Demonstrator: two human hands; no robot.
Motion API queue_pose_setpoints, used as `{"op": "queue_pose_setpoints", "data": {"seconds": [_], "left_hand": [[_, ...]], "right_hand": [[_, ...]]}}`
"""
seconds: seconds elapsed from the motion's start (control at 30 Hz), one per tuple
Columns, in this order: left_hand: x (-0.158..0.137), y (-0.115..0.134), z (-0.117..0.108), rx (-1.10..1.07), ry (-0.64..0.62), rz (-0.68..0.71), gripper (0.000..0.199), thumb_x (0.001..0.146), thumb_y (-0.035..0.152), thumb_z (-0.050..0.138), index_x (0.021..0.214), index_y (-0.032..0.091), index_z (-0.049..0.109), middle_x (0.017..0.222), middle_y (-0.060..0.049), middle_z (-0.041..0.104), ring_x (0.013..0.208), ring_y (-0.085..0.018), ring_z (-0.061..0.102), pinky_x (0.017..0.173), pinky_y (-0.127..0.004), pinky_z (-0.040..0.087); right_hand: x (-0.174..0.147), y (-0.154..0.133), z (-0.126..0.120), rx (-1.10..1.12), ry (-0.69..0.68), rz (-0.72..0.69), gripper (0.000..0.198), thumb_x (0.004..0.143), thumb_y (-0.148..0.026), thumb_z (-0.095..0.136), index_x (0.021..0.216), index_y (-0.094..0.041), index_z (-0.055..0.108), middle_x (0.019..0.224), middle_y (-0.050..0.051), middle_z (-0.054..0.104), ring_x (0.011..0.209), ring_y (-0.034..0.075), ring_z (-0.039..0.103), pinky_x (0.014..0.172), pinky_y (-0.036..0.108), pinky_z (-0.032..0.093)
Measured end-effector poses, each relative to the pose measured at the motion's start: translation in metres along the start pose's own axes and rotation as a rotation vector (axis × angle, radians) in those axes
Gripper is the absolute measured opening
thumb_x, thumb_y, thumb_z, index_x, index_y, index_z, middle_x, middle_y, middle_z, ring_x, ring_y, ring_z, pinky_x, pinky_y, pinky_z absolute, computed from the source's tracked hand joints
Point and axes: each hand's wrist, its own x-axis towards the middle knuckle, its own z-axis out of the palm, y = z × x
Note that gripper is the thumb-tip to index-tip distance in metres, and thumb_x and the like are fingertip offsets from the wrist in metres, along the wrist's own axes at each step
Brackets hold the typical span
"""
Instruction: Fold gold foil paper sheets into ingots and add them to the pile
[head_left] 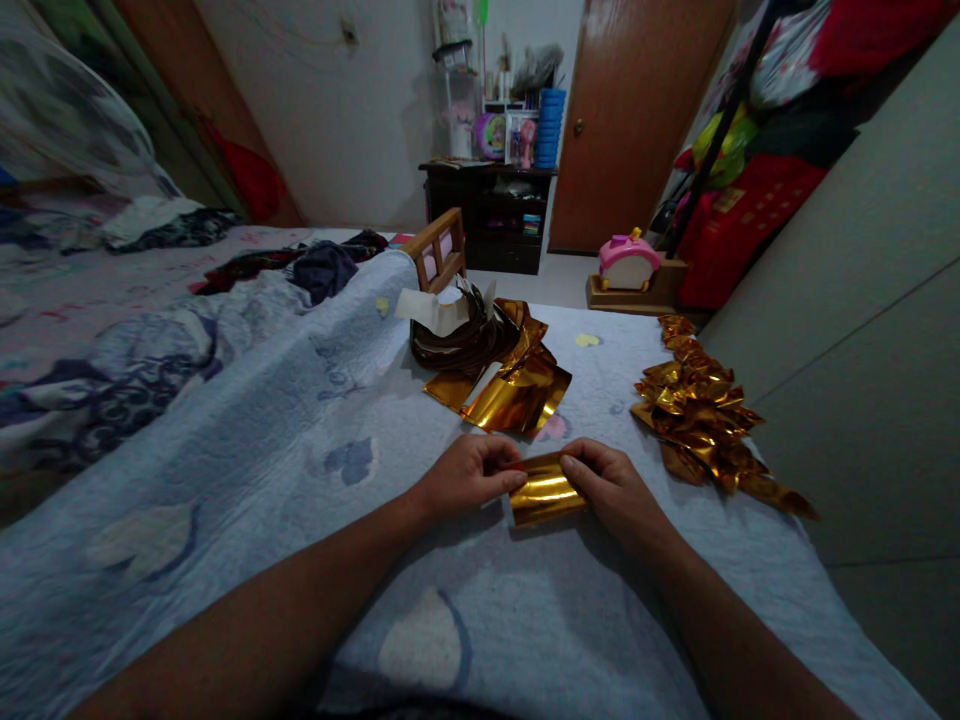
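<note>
A shiny gold foil sheet (547,495) is curved between my two hands, above the blue patterned bedspread. My left hand (476,472) pinches its left edge between thumb and fingers. The right side of the sheet is gripped by my right hand (606,480), thumb on top. Just beyond my hands lie loose gold foil sheets (517,395), partly overlapping a thick dark-edged stack (461,335) with white paper on top. To the right is a pile of folded, crumpled-looking gold foil pieces (697,410).
The bedspread (315,560) covers the surface under my hands. Rumpled clothes and bedding (300,270) lie to the left. A small wooden rail (442,250) stands behind the stack. Beyond are a dark cabinet (487,215), a pink toy (630,262) and a brown door (637,120).
</note>
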Motion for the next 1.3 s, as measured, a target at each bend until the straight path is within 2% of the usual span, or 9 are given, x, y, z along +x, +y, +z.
{"op": "queue_pose_setpoints", "data": {"seconds": [0.9,1.1,1.3], "left_hand": [[0.0,0.0,-0.001,-0.002,0.0,-0.026,0.023,0.083,0.036,0.068,0.08,0.013,0.068,0.07,-0.001,0.062,0.063,-0.012,0.053,0.062,-0.024,0.039],[0.001,0.0,-0.001,-0.034,0.029,-0.013,0.023,0.083,0.035,0.068,0.076,0.014,0.067,0.067,0.0,0.06,0.061,-0.012,0.05,0.06,-0.024,0.037],[0.002,0.002,-0.002,-0.111,0.104,-0.079,0.026,0.079,0.038,0.072,0.078,0.013,0.067,0.064,0.001,0.059,0.058,-0.011,0.05,0.056,-0.023,0.038]], "right_hand": [[0.0,-0.004,0.0,-0.045,0.013,-0.015,0.03,0.082,-0.048,0.066,0.08,-0.018,0.067,0.07,0.002,0.061,0.066,0.017,0.054,0.06,0.028,0.041],[-0.001,-0.008,0.002,-0.091,0.012,-0.001,0.028,0.08,-0.046,0.063,0.077,-0.018,0.065,0.066,0.0,0.056,0.062,0.016,0.05,0.058,0.028,0.038],[-0.002,-0.012,0.003,-0.126,-0.018,-0.025,0.024,0.079,-0.041,0.06,0.071,-0.019,0.064,0.062,0.0,0.056,0.06,0.015,0.049,0.057,0.028,0.038]]}}
